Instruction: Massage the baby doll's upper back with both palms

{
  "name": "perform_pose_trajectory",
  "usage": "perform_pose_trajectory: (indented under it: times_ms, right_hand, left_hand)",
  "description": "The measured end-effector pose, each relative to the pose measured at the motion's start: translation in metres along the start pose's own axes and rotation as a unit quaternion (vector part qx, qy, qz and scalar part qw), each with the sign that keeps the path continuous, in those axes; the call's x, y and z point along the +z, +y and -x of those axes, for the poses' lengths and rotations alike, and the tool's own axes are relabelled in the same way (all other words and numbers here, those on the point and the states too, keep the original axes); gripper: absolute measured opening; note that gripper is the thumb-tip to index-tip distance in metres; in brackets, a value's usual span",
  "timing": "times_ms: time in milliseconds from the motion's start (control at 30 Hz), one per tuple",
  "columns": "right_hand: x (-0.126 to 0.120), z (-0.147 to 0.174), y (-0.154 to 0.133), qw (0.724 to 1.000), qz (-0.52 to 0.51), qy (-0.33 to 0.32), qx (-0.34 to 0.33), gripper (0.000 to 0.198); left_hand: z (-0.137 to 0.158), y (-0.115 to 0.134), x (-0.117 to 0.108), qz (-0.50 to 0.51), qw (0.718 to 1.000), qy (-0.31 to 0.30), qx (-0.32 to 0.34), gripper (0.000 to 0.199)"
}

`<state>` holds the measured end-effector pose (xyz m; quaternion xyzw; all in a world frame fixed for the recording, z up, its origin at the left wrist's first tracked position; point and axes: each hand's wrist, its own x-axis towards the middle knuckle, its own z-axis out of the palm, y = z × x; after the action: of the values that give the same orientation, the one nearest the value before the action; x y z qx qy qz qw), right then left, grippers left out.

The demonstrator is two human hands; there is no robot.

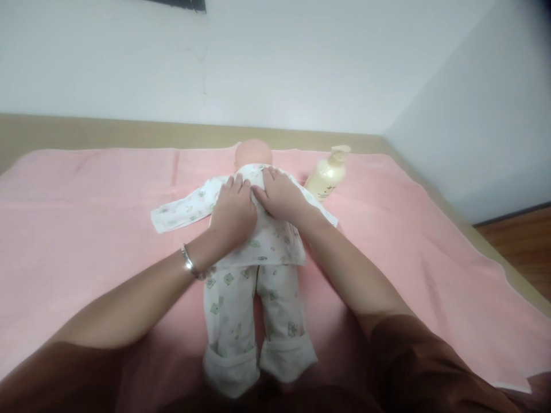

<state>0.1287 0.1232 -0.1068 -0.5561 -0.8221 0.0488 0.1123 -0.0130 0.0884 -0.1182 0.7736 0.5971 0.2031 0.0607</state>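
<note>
1. Head view: the left hand [235,212], a silver metal bracelet [188,261] at its wrist, lies on the upper part of a small doll in a white, long-sleeved cotton shirt printed with green and pink figures [267,249]. Its fingers are extended and released, resting on the cloth without grasping it.

2. The right hand [282,195] lies just beside it on the same shirt, fingers pointing away from the wearer, thumb spread toward the left hand; these too are laid out loosely, clenching nothing.

3. The doll lies directly under both sets of fingers. Its smooth, rounded, skin-toned head [253,154] is just beyond the fingertips; white printed trousers with turned-up cuffs [235,321] stretch from below the hands toward the wearer.

4. To the right of the right fingers, near them, a cream-coloured pump bottle [327,176] leans at a tilt.

5. Beneath everything, spreading to both sides of the fingers, is a pink fabric sheet [99,246]; well beyond the fingertips rises a white wall [279,69].
</note>
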Motion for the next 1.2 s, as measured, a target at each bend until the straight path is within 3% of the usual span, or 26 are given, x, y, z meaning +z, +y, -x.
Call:
perform_pose_trajectory:
  times_ms: [133,300,467,633,733,833,933,1067,1200]
  right_hand:
    - [-0.006,0.011,-0.014,0.998,0.065,0.009,-0.003,0.052]
    - [-0.001,0.035,-0.037,0.983,0.159,0.035,-0.084,0.05]
    - [-0.007,0.03,-0.031,0.986,0.121,0.008,-0.113,0.05]
    - [-0.011,0.003,-0.012,0.999,-0.012,-0.017,0.037,0.049]
    - [-0.006,-0.003,-0.006,0.997,-0.049,0.0,0.059,0.05]
    - [-0.001,0.0,-0.008,0.998,-0.027,0.02,0.044,0.049]
    - [0.004,0.01,-0.019,0.999,0.005,0.035,0.038,0.052]
    - [0.01,0.031,-0.038,0.997,0.038,0.059,-0.014,0.055]
    - [0.009,0.034,-0.039,0.997,0.033,0.035,-0.056,0.053]
  left_hand:
    - [-0.013,-0.01,0.0,0.054,0.998,-0.024,-0.032,0.048]
    - [-0.029,-0.025,-0.001,0.097,0.993,-0.004,-0.06,0.035]
    - [-0.022,-0.017,-0.004,0.025,0.999,0.007,-0.033,0.04]
    - [0.001,-0.002,0.002,-0.05,0.996,0.041,0.063,0.051]
    - [0.008,0.001,0.005,-0.046,0.993,0.045,0.099,0.053]
    - [-0.001,-0.004,0.0,-0.001,0.998,0.001,0.061,0.052]
    - [-0.017,-0.015,-0.005,0.063,0.998,-0.02,-0.022,0.047]
    - [-0.027,-0.026,0.0,0.112,0.991,0.015,-0.066,0.04]
    - [-0.024,-0.028,0.01,0.149,0.985,0.048,-0.073,0.054]
